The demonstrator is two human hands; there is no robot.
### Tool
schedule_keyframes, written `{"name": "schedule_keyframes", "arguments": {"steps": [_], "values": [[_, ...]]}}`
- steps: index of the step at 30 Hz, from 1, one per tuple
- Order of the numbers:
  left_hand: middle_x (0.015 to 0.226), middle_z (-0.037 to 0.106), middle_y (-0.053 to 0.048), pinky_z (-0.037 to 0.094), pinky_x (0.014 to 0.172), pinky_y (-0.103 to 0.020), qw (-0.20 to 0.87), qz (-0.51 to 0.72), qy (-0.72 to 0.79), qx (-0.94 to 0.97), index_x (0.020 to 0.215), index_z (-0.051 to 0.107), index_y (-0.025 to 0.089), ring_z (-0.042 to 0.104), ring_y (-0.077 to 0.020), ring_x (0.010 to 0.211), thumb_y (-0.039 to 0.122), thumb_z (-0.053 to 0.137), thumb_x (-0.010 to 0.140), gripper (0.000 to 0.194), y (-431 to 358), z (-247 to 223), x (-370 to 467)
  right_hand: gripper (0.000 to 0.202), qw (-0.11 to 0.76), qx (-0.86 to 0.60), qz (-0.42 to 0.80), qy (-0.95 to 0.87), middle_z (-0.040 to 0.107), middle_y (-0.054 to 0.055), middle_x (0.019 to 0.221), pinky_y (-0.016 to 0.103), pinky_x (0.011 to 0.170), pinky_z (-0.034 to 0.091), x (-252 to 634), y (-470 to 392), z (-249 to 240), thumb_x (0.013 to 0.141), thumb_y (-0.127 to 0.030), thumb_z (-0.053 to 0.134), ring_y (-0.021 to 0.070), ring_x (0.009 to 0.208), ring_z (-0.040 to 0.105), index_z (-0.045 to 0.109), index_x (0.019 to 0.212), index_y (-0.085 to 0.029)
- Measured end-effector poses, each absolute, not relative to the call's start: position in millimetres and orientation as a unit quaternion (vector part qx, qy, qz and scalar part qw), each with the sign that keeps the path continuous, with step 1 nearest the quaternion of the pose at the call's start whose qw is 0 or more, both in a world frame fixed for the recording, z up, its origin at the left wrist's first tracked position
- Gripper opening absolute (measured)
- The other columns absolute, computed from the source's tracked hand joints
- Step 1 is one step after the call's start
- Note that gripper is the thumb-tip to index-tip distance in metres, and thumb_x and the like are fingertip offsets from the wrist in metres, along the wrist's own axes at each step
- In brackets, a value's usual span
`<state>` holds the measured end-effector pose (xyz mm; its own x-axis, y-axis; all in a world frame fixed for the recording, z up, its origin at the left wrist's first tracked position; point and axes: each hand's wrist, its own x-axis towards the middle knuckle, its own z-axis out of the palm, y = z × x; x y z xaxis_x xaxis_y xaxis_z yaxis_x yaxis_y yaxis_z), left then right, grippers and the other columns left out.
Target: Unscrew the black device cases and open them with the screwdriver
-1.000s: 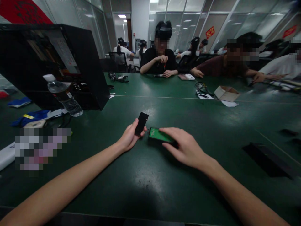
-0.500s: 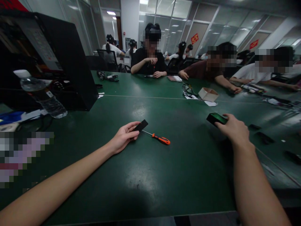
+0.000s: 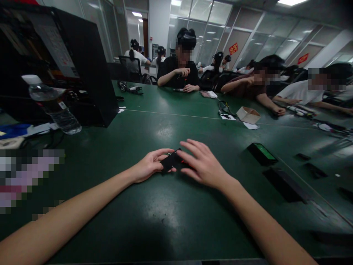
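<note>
My left hand [image 3: 149,165] holds a flat black piece [image 3: 170,160] over the green table, thumb on its near side. Just right of that piece is my right hand [image 3: 202,163], its fingers spread and slightly blurred; it holds nothing that I can make out. Behind the right fingers only a bit of the orange screwdriver [image 3: 184,161] shows. A black case with a green inside [image 3: 263,154] lies on the table to the right, beyond my right forearm. Near it lies a longer black part [image 3: 286,185].
At the left stand a large black computer case [image 3: 82,66] and a plastic bottle [image 3: 55,105]. Across the table [image 3: 110,221] sit several people, with cables [image 3: 226,109] and an open cardboard box [image 3: 248,115] before them. Small black parts [image 3: 316,170] lie at the right.
My right hand has let go of the green-inside case at the right and moved left beside the black piece. My left hand has moved slightly right, still holding the piece. The view has shifted slightly.
</note>
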<state>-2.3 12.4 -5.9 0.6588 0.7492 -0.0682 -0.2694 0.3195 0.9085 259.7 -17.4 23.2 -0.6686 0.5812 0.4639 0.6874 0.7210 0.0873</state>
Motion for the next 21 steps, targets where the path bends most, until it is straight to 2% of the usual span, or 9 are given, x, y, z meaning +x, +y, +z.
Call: {"name": "schedule_keyframes", "arguments": {"steps": [2,4,8,9,11,14,17,19,21], "values": [[0.113,0.073,-0.012,0.047,0.068,-0.023,0.765,0.333,0.239,0.497,0.132,0.061,0.017,0.071,-0.0186,0.087,-0.001,0.063,0.067,0.068,12.6,-8.9,-1.6,0.048,0.183,-0.297,-0.131,-0.928,0.046,0.012,0.157,0.054,0.117,0.036,230.3,-27.4,16.7,0.099,-0.041,0.056,0.0325,0.148,0.036,0.054,0.144,-0.024],[0.114,0.073,-0.011,0.048,0.069,-0.023,0.760,0.326,0.232,0.513,0.126,0.065,0.017,0.069,-0.0162,0.085,-0.001,0.063,0.068,0.062,12.6,-10.2,-1.3,0.040,0.177,-0.296,-0.132,-0.929,0.050,0.011,0.154,0.053,0.115,0.039,216.3,-33.9,11.5,0.101,-0.035,0.053,0.0312,0.141,0.044,0.059,0.139,-0.023],[0.090,0.073,-0.007,0.049,0.068,-0.024,0.752,0.307,0.256,0.525,0.123,0.067,0.014,0.066,-0.0139,0.074,0.004,0.069,0.076,0.048,12.1,-8.0,-2.1,0.036,0.170,-0.314,-0.127,-0.925,0.061,0.012,0.142,0.048,0.098,0.051,215.1,-36.9,11.3,0.103,-0.023,0.046,0.0261,0.114,0.061,0.063,0.135,-0.024],[0.090,0.073,-0.007,0.050,0.070,-0.024,0.753,0.308,0.267,0.517,0.125,0.066,0.015,0.068,-0.0146,0.076,0.007,0.070,0.078,0.047,12.0,-7.0,-2.4,0.036,0.172,-0.317,-0.123,-0.924,0.064,0.013,0.137,0.046,0.094,0.052,219.5,-35.6,14.2,0.103,-0.022,0.046,0.0253,0.109,0.062,0.064,0.134,-0.023],[0.104,0.073,-0.010,0.054,0.079,-0.029,0.761,0.313,0.281,0.494,0.130,0.062,0.017,0.072,-0.0186,0.088,0.013,0.073,0.082,0.049,11.8,-5.1,-2.9,0.035,0.178,-0.339,-0.113,-0.917,0.067,0.013,0.129,0.044,0.091,0.052,237.5,-29.8,23.7,0.102,-0.024,0.046,0.0255,0.107,0.062,0.066,0.132,-0.023],[0.121,0.070,-0.015,0.055,0.089,-0.034,0.771,0.318,0.283,0.475,0.133,0.060,0.018,0.073,-0.0237,0.101,0.018,0.076,0.084,0.051,12.2,-3.8,-3.2,0.036,0.205,-0.464,-0.119,-0.853,0.066,0.014,0.129,0.045,0.094,0.050,293.2,-15.1,42.2,0.101,-0.029,0.050,0.0283,0.112,0.061,0.066,0.132,-0.022],[0.114,0.072,-0.015,0.055,0.088,-0.033,0.763,0.305,0.279,0.497,0.124,0.066,0.014,0.074,-0.0232,0.097,0.020,0.075,0.086,0.040,13.0,-4.1,-3.5,0.043,0.221,-0.669,-0.161,-0.691,0.065,0.018,0.132,0.040,0.094,0.048,369.1,-4.6,54.4,0.098,-0.033,0.053,0.0297,0.113,0.062,0.065,0.135,-0.013],[0.107,0.073,-0.015,0.055,0.087,-0.032,0.751,0.297,0.277,0.521,0.117,0.070,0.012,0.075,-0.0224,0.094,0.021,0.074,0.087,0.032,13.5,-4.3,-3.6,0.046,0.188,-0.793,-0.178,-0.551,0.067,0.019,0.132,0.040,0.088,0.046,412.6,-4.4,55.7,0.098,-0.039,0.053,0.0319,0.114,0.063,0.067,0.133,-0.014],[0.103,0.073,-0.014,0.056,0.085,-0.031,0.741,0.297,0.277,0.536,0.113,0.072,0.012,0.075,-0.0217,0.092,0.021,0.074,0.087,0.027,13.8,-4.1,-3.6,0.049,0.135,-0.876,-0.136,-0.442,0.069,0.021,0.128,0.041,0.080,0.044,441.2,-7.6,52.8,0.098,-0.045,0.051,0.0343,0.112,0.064,0.068,0.134,-0.017]]}}
